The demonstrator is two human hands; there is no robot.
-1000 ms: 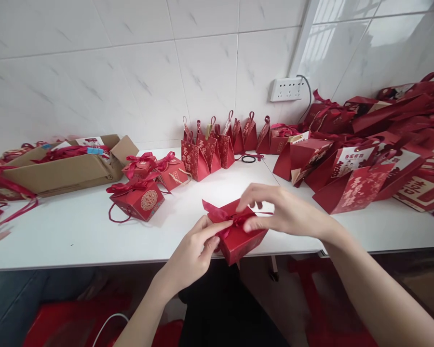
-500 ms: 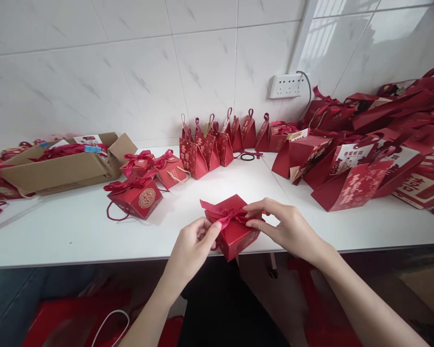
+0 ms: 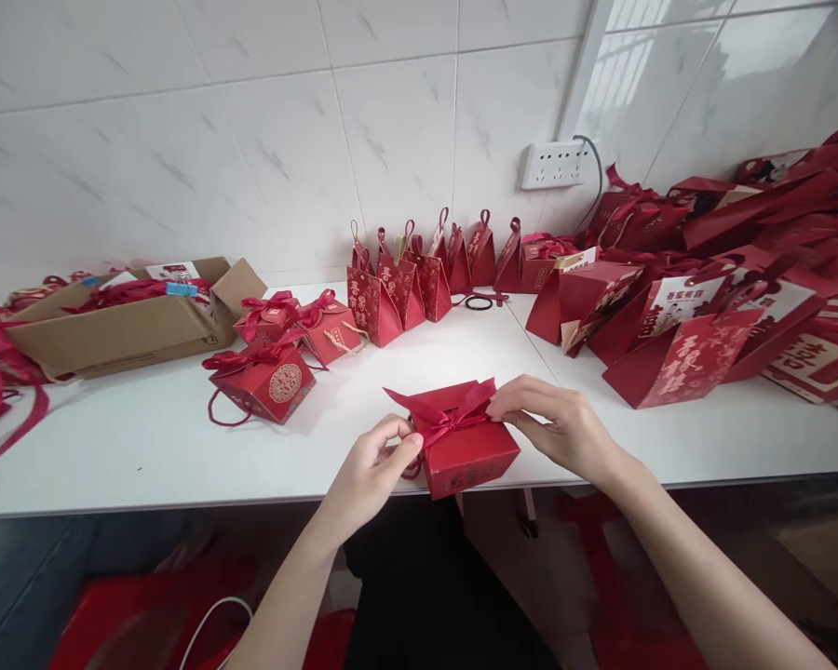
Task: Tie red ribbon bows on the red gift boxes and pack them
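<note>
On the left part of the white table [image 3: 132, 470] stood a cardboard carton [image 3: 126, 344]. At the table's front edge, the left hand [image 3: 377, 465] was narrow, pinching the ribbon [image 3: 452, 422] at its left side. The red box [image 3: 471, 461], tied with this ribbon, rested near the middle of the table's front edge. The right hand [image 3: 559, 423] held the ribbon's right side between thumb and fingers. On the table's right part, red bags [image 3: 695, 363] were crowded together.

Glossy, grey-veined wall tiles [image 3: 398, 130] rise behind; a white table [image 3: 160, 442] stands below.

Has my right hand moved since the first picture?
Yes. Judged against the wall socket, your right hand has shifted to the right, its fingers now by the right end of the red bow.
</note>
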